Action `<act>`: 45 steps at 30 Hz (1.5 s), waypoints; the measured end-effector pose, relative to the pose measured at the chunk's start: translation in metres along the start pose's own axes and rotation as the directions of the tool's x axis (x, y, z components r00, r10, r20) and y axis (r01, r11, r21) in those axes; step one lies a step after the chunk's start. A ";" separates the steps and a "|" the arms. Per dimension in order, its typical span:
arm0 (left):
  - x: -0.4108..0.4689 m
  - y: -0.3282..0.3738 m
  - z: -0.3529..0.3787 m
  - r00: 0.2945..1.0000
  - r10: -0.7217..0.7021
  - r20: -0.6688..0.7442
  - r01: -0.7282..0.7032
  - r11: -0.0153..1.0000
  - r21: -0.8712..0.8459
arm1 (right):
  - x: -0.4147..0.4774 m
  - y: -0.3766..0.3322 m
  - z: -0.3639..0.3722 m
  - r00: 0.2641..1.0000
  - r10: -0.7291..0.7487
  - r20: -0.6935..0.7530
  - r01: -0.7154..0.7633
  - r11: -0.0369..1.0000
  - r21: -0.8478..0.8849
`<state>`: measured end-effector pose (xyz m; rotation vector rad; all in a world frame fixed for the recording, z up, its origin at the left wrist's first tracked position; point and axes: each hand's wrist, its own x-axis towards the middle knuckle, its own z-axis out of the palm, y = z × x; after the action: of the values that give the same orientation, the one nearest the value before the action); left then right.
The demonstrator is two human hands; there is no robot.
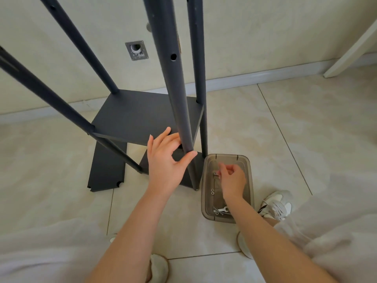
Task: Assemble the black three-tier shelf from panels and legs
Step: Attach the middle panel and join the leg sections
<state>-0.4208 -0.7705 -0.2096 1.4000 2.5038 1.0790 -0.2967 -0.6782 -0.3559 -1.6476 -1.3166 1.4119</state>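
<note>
A partly built black shelf stands on the tiled floor: several black legs rise around one mounted black panel (142, 117). My left hand (166, 160) curls its fingers and thumb around the near right leg (173, 82), just below the panel's corner. Two loose black panels (108, 166) lie flat on the floor under the frame. My right hand (231, 179) reaches into a translucent grey tray (247, 172) to the right and pinches a small metal screw (215, 175).
Small washers (212, 191), screws and a little metal wrench (223, 209) lie in the tray. A wall with a recessed outlet box (136, 50) stands behind the shelf. My white shoes (275, 205) and light trousers frame the bottom. A white door frame (350, 50) is at right.
</note>
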 end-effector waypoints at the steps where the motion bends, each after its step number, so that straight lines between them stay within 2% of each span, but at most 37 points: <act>1: 0.000 0.000 0.000 1.000 -0.009 0.000 0.009 1.000 -0.013 | -0.006 -0.015 0.003 1.000 -0.019 0.016 0.018 0.998 0.066; 6: 0.001 0.003 -0.001 1.000 -0.029 -0.003 0.029 0.998 -0.062 | -0.030 -0.073 0.029 0.989 -0.097 0.115 0.074 0.978 0.194; 11: 0.002 0.000 -0.004 0.998 -0.044 -0.047 0.040 0.996 -0.085 | -0.041 -0.082 0.046 0.960 -0.063 0.274 0.025 0.990 0.138; 15: -0.003 -0.004 -0.010 0.996 -0.043 -0.074 0.037 0.995 -0.090 | -0.049 -0.080 0.051 0.930 -0.091 0.356 0.043 0.989 0.140; 30: 0.002 -0.001 -0.056 0.983 -0.147 -0.113 0.139 0.988 -0.074 | -0.075 -0.106 0.056 0.847 -0.202 0.493 0.164 0.979 0.119; 35: -0.001 -0.003 -0.082 0.943 -0.294 -0.156 0.247 0.933 -0.263 | -0.087 -0.126 0.065 0.780 -0.260 0.569 0.214 0.966 0.148; 39: -0.005 -0.007 -0.111 0.919 -0.356 -0.169 0.288 0.900 -0.327 | -0.098 -0.139 0.075 0.727 -0.278 0.628 0.232 0.960 0.157; 45: -0.015 -0.018 -0.139 0.911 -0.349 -0.220 0.258 0.899 -0.355 | -0.123 -0.150 0.088 0.629 -0.336 0.701 0.349 0.928 0.131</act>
<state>-0.4785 -0.8630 -0.1208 0.7792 2.4573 1.6088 -0.4183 -0.7566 -0.1997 -0.7448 -1.9418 1.8681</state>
